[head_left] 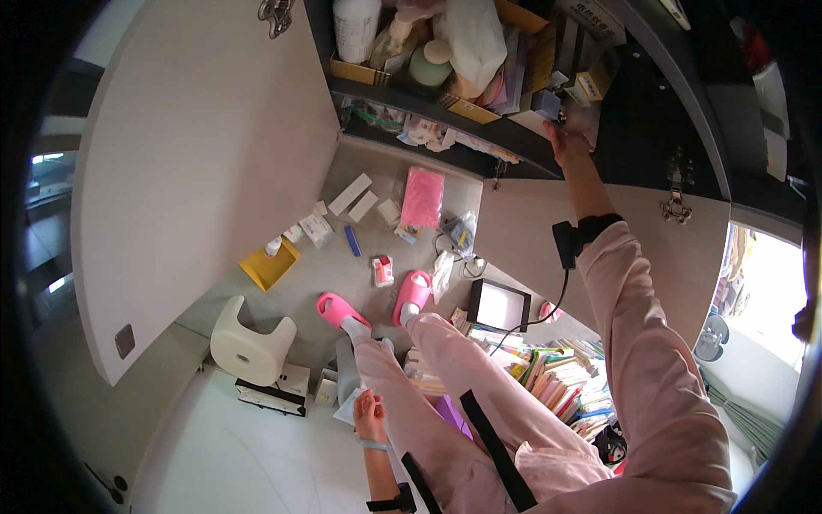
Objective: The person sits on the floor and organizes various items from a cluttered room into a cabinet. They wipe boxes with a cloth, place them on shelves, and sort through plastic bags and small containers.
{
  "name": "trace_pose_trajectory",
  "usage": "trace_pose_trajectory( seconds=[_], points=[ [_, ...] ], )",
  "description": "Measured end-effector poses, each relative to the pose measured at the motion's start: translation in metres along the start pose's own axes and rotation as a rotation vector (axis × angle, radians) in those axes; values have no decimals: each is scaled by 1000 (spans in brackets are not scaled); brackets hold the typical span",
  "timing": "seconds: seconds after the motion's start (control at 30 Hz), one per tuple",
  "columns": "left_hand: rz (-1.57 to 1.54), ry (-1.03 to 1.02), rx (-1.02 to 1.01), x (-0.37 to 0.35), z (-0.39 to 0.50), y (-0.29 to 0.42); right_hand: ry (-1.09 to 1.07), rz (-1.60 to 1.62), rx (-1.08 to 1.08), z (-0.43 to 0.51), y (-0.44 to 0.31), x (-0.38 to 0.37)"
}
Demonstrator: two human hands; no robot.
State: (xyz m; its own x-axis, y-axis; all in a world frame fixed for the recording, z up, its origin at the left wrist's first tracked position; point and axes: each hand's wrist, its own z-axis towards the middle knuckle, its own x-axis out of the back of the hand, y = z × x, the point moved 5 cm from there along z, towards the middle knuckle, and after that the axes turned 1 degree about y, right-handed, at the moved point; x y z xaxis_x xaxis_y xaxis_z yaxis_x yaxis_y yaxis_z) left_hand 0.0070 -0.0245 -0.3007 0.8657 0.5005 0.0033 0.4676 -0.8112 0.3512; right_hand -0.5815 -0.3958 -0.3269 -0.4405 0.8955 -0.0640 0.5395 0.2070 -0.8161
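Note:
My right hand reaches up into an open dark cabinet, at the right end of a shelf. Its fingertips are partly lost among small boxes, including a white and purple box and a translucent container. Whether the fingers grip one of these is unclear. To the left stands a cardboard tray holding a green bottle, a pump bottle and a white bag. Low beside my leg, my left hand has curled fingers. A white flat item appears right behind it; contact is unclear.
Cabinet doors stand open on both sides. On the floor lie a pink package, white boxes, a yellow bin and a black-rimmed box. A cream stool stands left, piled books right. A cable hangs from my right wrist.

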Motion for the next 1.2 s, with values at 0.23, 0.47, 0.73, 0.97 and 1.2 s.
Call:
trace_pose_trajectory(
  seconds=[0.23,0.47,0.73,0.97,1.2],
  points=[
    [28,1,11,-8,-2,5,14,-102,22,10,-8,-6],
    [105,-5,-21,-21,0,13,-43,114,-19,10,11,-1],
    [231,-136,-54,-49,-10,62,-72,488,-319,-98,116,42],
    [414,-307,-161,-99,-9,133,-44,257,-787,-303,246,46],
    [697,-468,-106,-127,11,184,45,328,-836,-368,282,30]
  ],
)
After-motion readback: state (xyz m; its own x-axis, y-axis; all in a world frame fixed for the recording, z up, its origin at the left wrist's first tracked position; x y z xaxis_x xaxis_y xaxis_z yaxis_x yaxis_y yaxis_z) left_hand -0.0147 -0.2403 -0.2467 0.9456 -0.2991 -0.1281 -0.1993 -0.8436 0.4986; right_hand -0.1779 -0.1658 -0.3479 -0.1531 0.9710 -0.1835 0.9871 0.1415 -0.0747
